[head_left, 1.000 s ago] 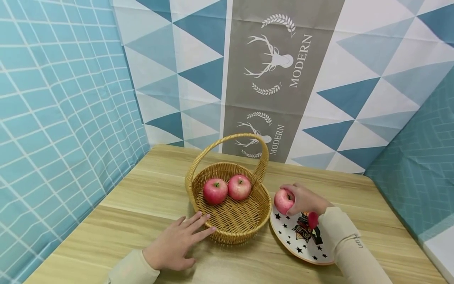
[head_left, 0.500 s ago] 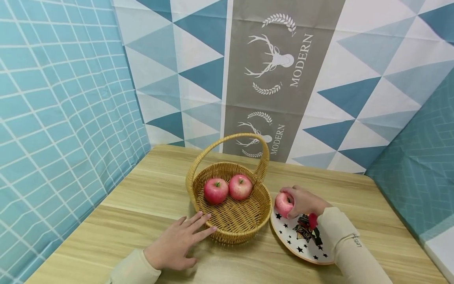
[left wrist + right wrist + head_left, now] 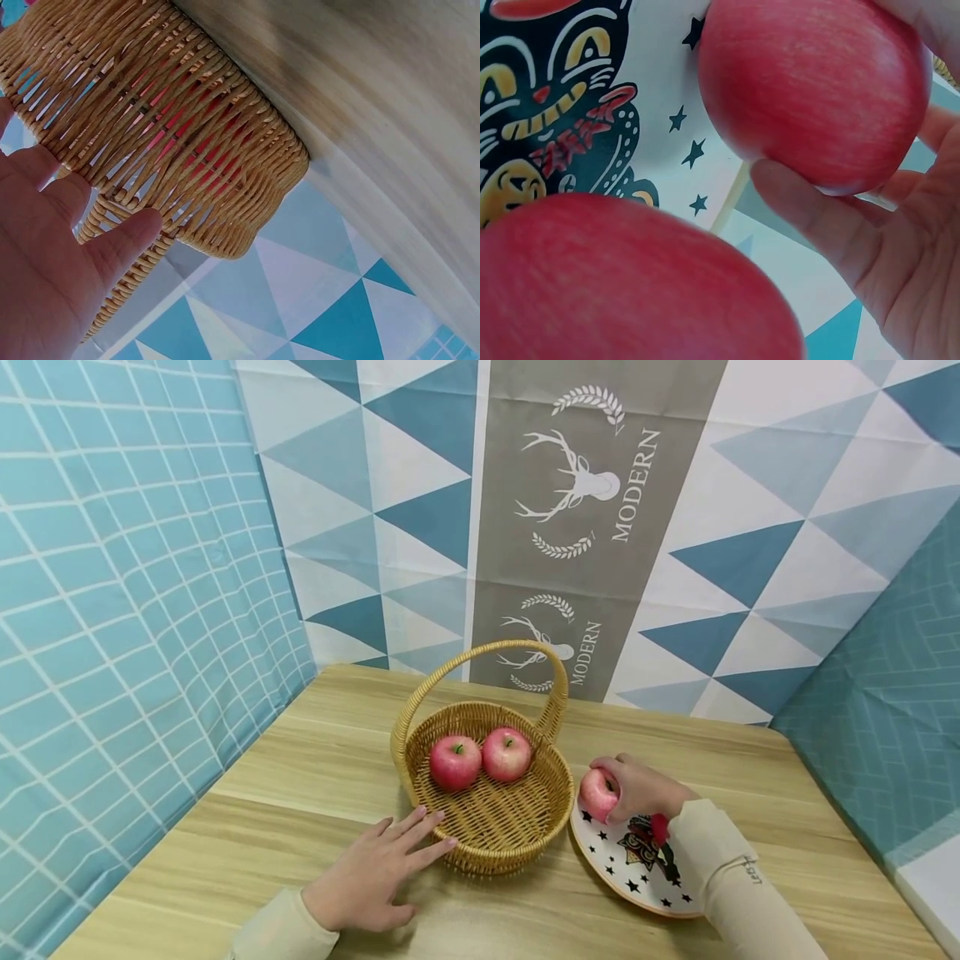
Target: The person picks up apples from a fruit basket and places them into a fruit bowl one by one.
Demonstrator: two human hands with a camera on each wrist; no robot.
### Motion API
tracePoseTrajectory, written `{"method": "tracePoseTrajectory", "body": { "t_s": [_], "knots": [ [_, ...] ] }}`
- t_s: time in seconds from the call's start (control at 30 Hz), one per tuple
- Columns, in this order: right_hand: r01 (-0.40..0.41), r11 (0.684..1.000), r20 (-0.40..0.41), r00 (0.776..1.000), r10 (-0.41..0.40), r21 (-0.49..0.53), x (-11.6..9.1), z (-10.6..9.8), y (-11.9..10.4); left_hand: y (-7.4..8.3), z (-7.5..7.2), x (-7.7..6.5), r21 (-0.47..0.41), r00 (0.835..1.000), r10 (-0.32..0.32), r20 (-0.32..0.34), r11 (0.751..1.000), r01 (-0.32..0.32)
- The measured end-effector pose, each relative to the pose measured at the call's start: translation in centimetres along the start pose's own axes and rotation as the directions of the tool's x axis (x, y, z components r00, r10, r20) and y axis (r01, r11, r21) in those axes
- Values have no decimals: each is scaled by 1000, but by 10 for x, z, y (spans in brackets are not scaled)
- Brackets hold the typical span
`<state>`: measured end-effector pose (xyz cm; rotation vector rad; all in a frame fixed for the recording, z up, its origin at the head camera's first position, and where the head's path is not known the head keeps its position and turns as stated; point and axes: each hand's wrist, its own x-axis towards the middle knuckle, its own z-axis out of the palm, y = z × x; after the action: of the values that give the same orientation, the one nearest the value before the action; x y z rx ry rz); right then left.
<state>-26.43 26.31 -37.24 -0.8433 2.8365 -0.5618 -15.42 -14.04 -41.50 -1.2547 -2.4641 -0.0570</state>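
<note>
The widest way into the basket (image 3: pixel 480 862) that I can see is its front right, mid-frame, where bare weave faces up. The handle (image 3: pixel 487 652) arches from the left side to the back right, standing across any approach from the upper left. A darker apple (image 3: pixel 455 762) and a paler apple (image 3: pixel 506 754) block the back left. The left hand (image 3: pixel 371 877) touches the rim at lower left. On the right, I can't tell whether basket and plate (image 3: pixel 615 885) touch; the right hand (image 3: pixel 641 789), gripping an apple (image 3: pixel 596 795), fills that spot. Bare table (image 3: pixel 300 793) gives me a lane left of the basket.
</note>
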Motion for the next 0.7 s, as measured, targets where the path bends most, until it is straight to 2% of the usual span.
{"method": "tracePoseTrajectory", "body": {
  "t_s": [0.5,0.7],
  "knots": [
    [-54,996,29,998,52,74,-9,-2,-2,1,-2,0,-15,1000,3,-10,1000,-3],
    [-79,996,43,996,78,30,-8,-6,-8,1,-5,0,-33,999,-20,49,999,22]
  ]
}}
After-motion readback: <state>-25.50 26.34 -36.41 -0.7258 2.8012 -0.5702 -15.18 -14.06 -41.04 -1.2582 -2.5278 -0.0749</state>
